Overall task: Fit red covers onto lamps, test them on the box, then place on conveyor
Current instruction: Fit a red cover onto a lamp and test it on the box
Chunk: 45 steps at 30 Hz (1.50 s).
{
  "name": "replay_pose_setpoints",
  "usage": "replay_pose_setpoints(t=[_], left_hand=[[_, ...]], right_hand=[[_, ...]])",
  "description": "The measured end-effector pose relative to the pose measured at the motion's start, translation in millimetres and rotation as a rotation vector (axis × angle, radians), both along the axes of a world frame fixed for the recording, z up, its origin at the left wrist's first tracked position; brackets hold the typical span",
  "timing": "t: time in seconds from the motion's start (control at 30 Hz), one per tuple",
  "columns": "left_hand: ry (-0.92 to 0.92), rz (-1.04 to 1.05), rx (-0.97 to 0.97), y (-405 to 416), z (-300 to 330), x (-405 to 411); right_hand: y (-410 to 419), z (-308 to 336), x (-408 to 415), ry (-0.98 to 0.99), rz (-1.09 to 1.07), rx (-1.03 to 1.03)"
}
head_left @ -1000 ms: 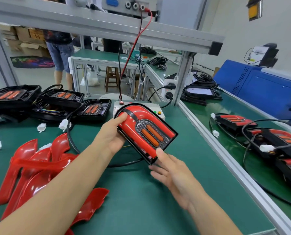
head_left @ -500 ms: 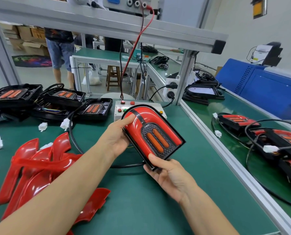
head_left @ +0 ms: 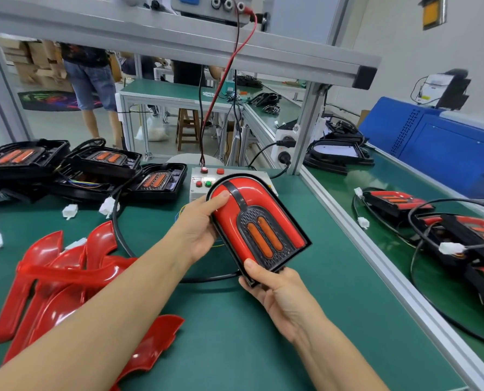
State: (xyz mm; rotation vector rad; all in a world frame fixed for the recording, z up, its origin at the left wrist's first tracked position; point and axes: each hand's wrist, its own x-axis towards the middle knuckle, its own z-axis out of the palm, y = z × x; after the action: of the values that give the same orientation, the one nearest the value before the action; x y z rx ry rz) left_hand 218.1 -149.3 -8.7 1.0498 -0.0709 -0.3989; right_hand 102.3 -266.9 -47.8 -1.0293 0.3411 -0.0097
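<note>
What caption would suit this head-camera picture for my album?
Both hands, left hand and right hand, hold a red-covered lamp above the green bench, in front of the test box.

Your left hand (head_left: pixel 195 230) and right hand (head_left: pixel 280 292) hold the red-covered black lamp (head_left: pixel 259 224) before the grey button-topped test box (head_left: pixel 207 179). Loose red plastic covers (head_left: pixel 54 277) lie left; the green conveyor belt (head_left: pixel 404 272) runs right.

A wooden stool (head_left: pixel 188 128) stands far behind the green counter (head_left: pixel 235 334), beside a person in denim shorts (head_left: pixel 91 86). A blue cabinet (head_left: pixel 444 145) sits far right, with cardboard boxes (head_left: pixel 32 63) stacked far left.
</note>
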Motion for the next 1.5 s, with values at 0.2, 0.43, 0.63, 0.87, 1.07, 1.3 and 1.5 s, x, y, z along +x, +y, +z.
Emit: replay_pose_setpoints(t=[0.2, 0.43, 0.63, 0.87, 1.07, 1.3, 1.5], left_hand=[[-0.017, -0.075, 0.068, -11, -5, -15], [-0.044, -0.174, 0.076, -1, 2, -3], [-0.166, -0.334, 0.122, 2, 6, -5], [-0.057, -0.317, 0.074, -21, 5, -8], [-0.155, -0.247, 0.229, -26, 1, -11], [-0.752, 0.28, 1.205, 8, 4, 17], [-0.55, 0.545, 1.725, 90, -5, 62]], right_hand=[[-1, 0, 3, -0.035, -0.047, 0.012], [-29, 3, -8, -0.001, -0.115, -0.082], [-62, 14, -10, -0.132, -0.152, -0.029], [-36, 18, 1, -0.133, 0.274, -0.033], [-33, 16, 8, -0.177, 0.343, 0.088], [-43, 4, 1, -0.224, 0.242, 0.244], [-53, 8, -2, -0.238, 0.181, 0.282]])
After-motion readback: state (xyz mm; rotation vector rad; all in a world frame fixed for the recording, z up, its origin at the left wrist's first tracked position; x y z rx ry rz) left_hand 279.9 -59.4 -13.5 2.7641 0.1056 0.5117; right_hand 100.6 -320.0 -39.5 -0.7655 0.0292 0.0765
